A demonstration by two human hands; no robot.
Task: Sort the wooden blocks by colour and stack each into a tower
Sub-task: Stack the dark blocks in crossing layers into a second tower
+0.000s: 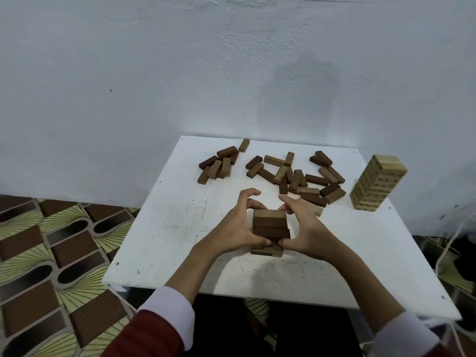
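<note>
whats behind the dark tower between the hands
Behind the dark tower lie loose brown blocks on the white table. The right hand covers most of one pale block there.

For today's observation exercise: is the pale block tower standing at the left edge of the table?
No. The pale tower stands at the right edge of the white table, beyond the loose brown blocks.

The right hand (300,222) hides most of a pale block (319,210); both hands cover the dark tower's (270,228) sides.
</note>
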